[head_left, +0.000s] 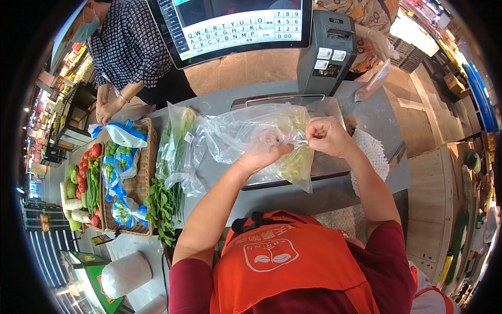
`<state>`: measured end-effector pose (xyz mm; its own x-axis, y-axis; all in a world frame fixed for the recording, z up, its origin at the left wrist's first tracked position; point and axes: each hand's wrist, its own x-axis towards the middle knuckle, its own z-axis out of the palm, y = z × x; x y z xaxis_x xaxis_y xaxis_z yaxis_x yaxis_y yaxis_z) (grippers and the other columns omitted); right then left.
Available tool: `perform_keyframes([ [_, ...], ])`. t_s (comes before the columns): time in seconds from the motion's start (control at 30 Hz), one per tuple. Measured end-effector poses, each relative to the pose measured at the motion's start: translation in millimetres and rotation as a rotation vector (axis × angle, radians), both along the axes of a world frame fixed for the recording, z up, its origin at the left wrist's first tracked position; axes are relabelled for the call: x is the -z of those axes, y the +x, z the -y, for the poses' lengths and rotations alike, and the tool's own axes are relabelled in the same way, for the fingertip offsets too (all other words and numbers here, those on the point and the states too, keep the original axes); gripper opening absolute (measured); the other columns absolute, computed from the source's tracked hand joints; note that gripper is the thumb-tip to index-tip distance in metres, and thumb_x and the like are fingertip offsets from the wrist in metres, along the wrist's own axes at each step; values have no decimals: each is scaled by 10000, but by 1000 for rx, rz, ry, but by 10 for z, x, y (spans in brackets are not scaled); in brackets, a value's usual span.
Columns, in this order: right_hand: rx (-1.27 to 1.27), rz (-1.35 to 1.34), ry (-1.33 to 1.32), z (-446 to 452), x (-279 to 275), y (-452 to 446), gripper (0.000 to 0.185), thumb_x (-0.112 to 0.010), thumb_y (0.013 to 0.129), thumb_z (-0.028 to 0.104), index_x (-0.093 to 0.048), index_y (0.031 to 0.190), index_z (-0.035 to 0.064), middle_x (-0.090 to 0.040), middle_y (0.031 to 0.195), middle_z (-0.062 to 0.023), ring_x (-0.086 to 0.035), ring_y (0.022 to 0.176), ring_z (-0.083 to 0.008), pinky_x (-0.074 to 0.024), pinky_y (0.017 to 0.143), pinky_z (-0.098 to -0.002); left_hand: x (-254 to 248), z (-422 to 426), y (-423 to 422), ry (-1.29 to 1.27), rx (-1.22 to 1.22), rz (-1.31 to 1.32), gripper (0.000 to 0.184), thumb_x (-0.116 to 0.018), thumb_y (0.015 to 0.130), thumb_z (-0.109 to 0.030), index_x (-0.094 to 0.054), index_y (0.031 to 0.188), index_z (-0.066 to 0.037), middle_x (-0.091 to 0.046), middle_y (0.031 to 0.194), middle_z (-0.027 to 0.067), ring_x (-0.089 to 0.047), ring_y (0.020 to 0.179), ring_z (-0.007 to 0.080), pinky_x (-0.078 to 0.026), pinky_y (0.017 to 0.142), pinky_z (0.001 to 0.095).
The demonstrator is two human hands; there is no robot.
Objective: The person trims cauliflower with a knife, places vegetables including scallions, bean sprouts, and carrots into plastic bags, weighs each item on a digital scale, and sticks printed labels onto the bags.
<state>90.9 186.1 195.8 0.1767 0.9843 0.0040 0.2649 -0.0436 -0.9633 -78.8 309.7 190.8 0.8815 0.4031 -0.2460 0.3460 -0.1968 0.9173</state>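
Note:
A clear plastic bag [295, 170] with pale green vegetables inside lies over the scale's metal plate [332, 107]. Both my hands are at its gathered neck. My left hand [264, 149] is closed around the bunched plastic, its fingers partly hidden behind the film. On the right, my right hand [324, 137] pinches the twisted end of the bag, close to my left thumb. More loose clear plastic [225, 138] spreads out to the left of my left hand. Beside it lies a bagged bunch of long green vegetables [178, 136].
A touchscreen [240, 26] and a grey label printer [327, 52] stand at the back. A wicker basket [151, 157] holds bagged vegetables at the left. White foam netting [368, 157] lies at the right. Two people stand across the counter [209, 102], one holding a bag. A plastic roll [127, 275] is lower left.

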Motion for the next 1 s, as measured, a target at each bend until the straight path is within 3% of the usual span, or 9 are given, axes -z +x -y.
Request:
perform_keyframes([
  [0.23, 18, -16, 39, -18, -35, 9, 72, -557, 644, -56, -512, 638, 1, -490, 690, 24, -442, 605, -26, -359, 532, -183, 20, -13, 16, -201, -38, 56, 287, -621, 762, -188, -623, 994, -18, -617, 926, 114, -535, 855, 176, -415, 781, 298],
  [0.33, 31, 2, 34, -20, -50, 1, 77, -555, 650, -60, -512, 637, 3, -490, 691, 25, -439, 604, -23, -355, 529, -182, 56, -26, 31, -210, -57, 73, 271, -647, 746, -161, -627, 976, -21, -608, 878, 46, -506, 792, 127, -398, 724, 260],
  [0.47, 28, 35, 39, -19, -87, 7, 70, -551, 662, -55, -515, 653, 3, -488, 688, 33, -440, 604, -21, -354, 535, -178, 69, -34, 53, -161, -45, 42, 265, -645, 749, -170, -629, 969, -23, -609, 874, 46, -505, 781, 118, -398, 711, 251],
  [0.63, 57, -70, -42, -42, -47, 36, 26, -547, 679, -13, -542, 687, 10, -500, 672, 37, -444, 601, -25, -355, 547, -182, -91, -11, 40, -240, 54, 33, 303, -667, 749, -221, -630, 984, -34, -611, 887, 46, -514, 787, 116, -402, 715, 253],
  [0.73, 86, -129, -68, -39, -57, -6, 37, -553, 702, 38, -562, 670, 23, -506, 636, 39, -440, 581, -25, -343, 534, -186, 20, 46, 73, -255, -58, 83, 334, -686, 749, -263, -631, 992, -40, -617, 899, 49, -526, 805, 123, -408, 732, 261],
  [1.0, 115, -415, -161, -60, 41, 23, 81, -552, 704, 87, -577, 638, 47, -498, 581, 34, -434, 522, -50, -335, 515, -207, 72, 3, 66, -200, -6, 54, 324, -673, 769, -256, -625, 992, -27, -623, 910, 63, -538, 827, 135, -410, 761, 262],
])
